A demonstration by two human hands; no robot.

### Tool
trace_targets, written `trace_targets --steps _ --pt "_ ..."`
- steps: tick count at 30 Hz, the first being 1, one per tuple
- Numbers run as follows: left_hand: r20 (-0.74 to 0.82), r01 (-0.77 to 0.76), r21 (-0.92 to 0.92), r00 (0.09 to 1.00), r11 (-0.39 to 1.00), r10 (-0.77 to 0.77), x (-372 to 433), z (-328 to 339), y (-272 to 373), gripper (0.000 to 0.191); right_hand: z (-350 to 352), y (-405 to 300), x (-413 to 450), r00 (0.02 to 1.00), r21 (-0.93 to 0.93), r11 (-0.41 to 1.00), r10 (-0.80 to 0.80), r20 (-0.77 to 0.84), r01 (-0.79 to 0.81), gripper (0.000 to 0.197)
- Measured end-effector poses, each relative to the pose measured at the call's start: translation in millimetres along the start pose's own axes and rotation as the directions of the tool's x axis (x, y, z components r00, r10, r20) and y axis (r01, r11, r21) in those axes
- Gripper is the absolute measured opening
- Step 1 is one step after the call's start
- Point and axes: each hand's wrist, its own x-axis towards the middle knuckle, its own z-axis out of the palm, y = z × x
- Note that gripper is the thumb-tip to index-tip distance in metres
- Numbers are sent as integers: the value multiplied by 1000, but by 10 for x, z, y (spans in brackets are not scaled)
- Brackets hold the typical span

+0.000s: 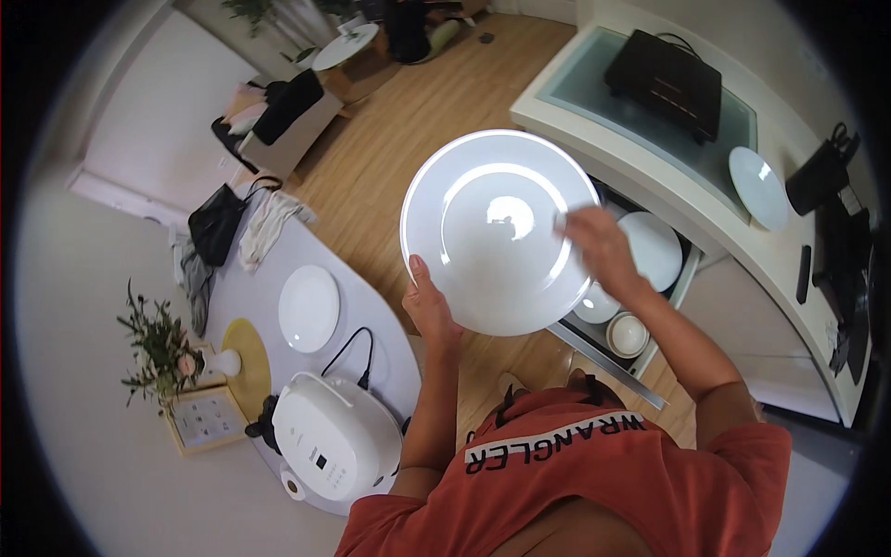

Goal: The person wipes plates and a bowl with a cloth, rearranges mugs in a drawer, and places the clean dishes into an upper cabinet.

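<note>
A large white round plate (487,278) is held up before me, its glossy face catching the light. My left hand (430,303) grips its lower left rim, thumb on the face. Over the plate's right side is my right hand (598,244), blurred, with its fingers bent; whether it touches the plate or holds something small I cannot tell. Behind my right forearm a drawer (598,348) stands pulled out, with a white plate (661,250), a smaller white dish (596,304) and white bowls (628,335) inside.
On the left table (369,299) are a white plate (309,308), a white rice cooker (337,435), a black bag (217,223) and a plant (163,355). The right counter (710,216) bears a black cooktop (665,83), another white plate (757,188) and a black utensil holder (821,174).
</note>
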Motion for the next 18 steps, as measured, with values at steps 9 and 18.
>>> trace_targets --steps 9,18 --pt "-99 -165 -13 982 986 163 18 -627 615 46 1049 -1133 1279 971 400 889 -168 -170 223 16" --pt "-523 -328 141 776 934 352 -253 -1649 1311 45 1268 -2013 614 704 809 499 -693 156 312 20"
